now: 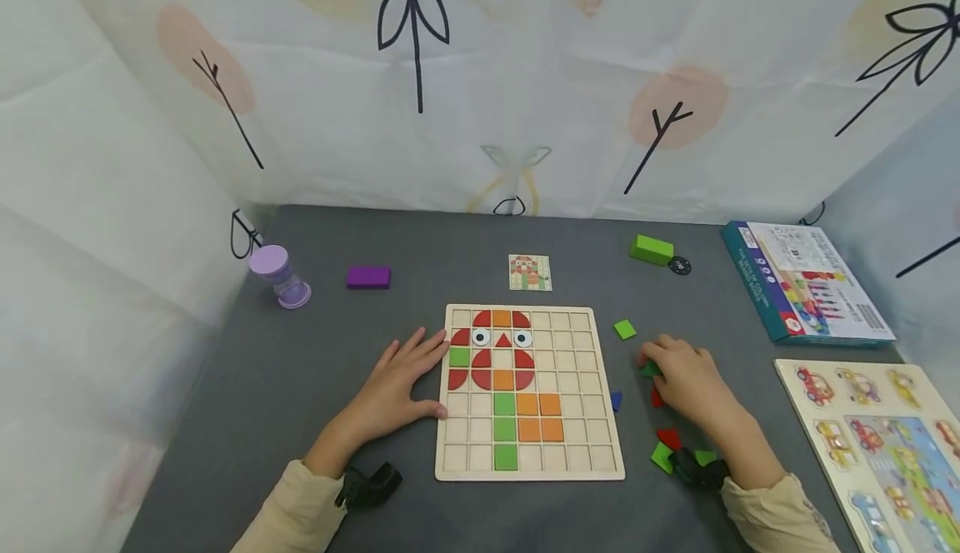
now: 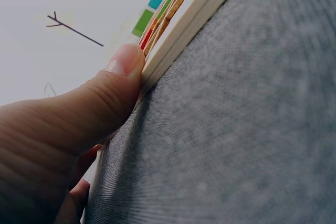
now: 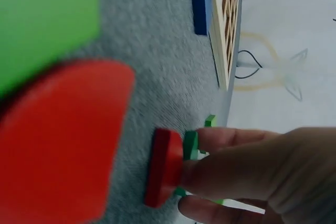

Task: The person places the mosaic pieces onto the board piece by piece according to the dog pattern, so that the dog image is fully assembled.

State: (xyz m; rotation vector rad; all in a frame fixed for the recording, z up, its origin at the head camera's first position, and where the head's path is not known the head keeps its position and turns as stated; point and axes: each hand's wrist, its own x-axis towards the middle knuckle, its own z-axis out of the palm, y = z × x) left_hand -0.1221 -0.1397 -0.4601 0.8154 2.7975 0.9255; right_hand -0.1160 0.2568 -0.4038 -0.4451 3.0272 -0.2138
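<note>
A wooden grid board [image 1: 583, 453] lies flat in the middle, with red, orange and green pieces and two eye pieces set in its cells. My left hand [image 1: 397, 382] is spread at the board's left side, thumb and fingertips touching its edge; the left wrist view has the thumb [image 2: 123, 69] against that edge. Right of the board, my right hand [image 1: 688, 378] pinches a dark green piece [image 3: 190, 144] between thumb and fingers, low over the table. A red piece [image 3: 164, 167] lies right beside the thumb. Part of the green piece is hidden by the fingers.
Loose pieces lie nearby: light green [image 1: 625, 330], blue [image 1: 617, 401], red [image 1: 669, 438]. A pattern card [image 1: 530, 272], purple block [image 1: 368, 277], sand timer [image 1: 281, 276], green block [image 1: 652, 249] and black disc [image 1: 679, 266] stand behind. A box [image 1: 813, 286] and picture puzzle [image 1: 825, 428] lie right.
</note>
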